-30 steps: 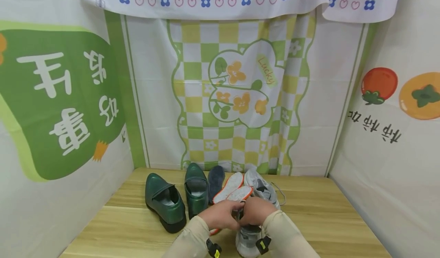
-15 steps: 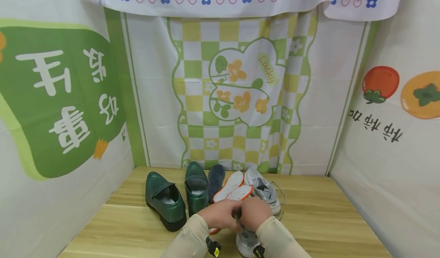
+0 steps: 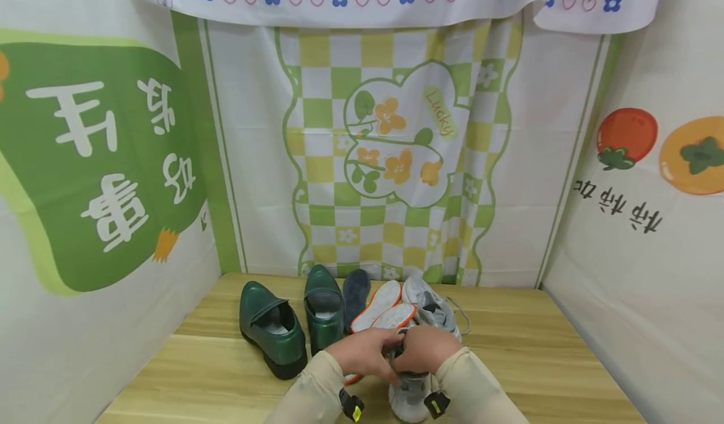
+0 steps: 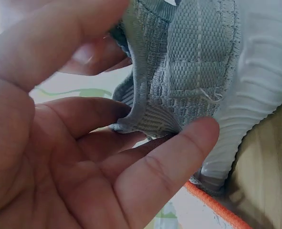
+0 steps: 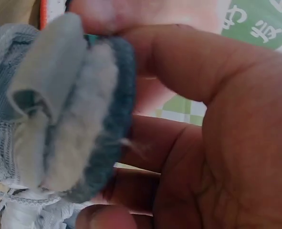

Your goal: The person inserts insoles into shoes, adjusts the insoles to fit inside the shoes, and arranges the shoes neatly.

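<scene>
A grey knit sneaker with a white sole sits at the near edge of the head view, partly under both hands. My left hand holds its collar; in the left wrist view, fingers hook around the knit rim. My right hand holds what looks like a fleecy insole, dark blue along one side and pale on the other, at the shoe's opening. Beside that insole, the right wrist view shows a pale fabric loop. The hands hide most of the insole in the head view.
Two green loafers stand at left on the wooden table. Behind the hands lie a dark blue insole and white, orange-edged insoles. Another grey sneaker with loose laces is at right. Printed cloth walls surround the table.
My right hand shifted left and turned over the shoe, then came back to the right, uncovering more of its opening. The left hand stayed almost in place. The other shoes have not moved.
</scene>
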Motion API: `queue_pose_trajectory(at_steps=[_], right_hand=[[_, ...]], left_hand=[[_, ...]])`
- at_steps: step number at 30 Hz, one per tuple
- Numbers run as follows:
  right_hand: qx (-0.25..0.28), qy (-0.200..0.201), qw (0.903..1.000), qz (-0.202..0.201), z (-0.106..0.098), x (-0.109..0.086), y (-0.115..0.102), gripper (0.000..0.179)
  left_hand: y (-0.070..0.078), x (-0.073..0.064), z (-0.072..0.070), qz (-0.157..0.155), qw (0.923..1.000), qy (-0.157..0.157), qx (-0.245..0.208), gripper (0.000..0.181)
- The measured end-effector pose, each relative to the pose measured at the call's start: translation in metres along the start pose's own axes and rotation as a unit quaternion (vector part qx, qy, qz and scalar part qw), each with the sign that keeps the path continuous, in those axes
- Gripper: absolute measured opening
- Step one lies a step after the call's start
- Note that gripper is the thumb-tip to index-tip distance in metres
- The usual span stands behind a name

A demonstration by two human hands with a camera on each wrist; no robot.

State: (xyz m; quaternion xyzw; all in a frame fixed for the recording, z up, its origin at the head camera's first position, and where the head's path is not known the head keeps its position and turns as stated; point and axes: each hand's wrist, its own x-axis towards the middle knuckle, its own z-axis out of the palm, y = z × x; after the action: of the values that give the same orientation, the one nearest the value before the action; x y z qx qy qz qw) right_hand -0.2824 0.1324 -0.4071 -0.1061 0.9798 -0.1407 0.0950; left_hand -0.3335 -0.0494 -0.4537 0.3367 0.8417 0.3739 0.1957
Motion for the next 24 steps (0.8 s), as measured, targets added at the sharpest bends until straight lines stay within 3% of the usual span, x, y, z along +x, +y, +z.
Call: queue_pose_trajectory(at_steps=[8,10,15,18,24], right_hand=[[-0.004,0.009,0.9999,-0.004,0.006,0.009,0.004,0.034],[0.006,0.014,0.9995,-0.028,0.014,0.020,0.015,0.036],[0.026,0.048,0.9968,-0.059,0.016,0.016,0.017,0.036],[0.003,0.072,0.9967,-0.036,0.011,0.007,0.003,0.028],[-0.008,0.076,0.9969,-0.020,0.017,0.010,0.003,0.022]], left_hand=[[-0.002,0.002,0.000,0.007,1.0000,-0.004,0.001,0.080],[-0.002,0.002,0.001,0.010,0.9999,-0.007,0.002,0.080],[-0.003,0.004,0.002,0.024,0.9994,-0.004,0.024,0.079],[-0.003,0.005,0.001,0.034,0.9987,0.000,0.037,0.076],[-0.001,0.003,0.001,0.031,0.9985,0.002,0.045,0.071]])
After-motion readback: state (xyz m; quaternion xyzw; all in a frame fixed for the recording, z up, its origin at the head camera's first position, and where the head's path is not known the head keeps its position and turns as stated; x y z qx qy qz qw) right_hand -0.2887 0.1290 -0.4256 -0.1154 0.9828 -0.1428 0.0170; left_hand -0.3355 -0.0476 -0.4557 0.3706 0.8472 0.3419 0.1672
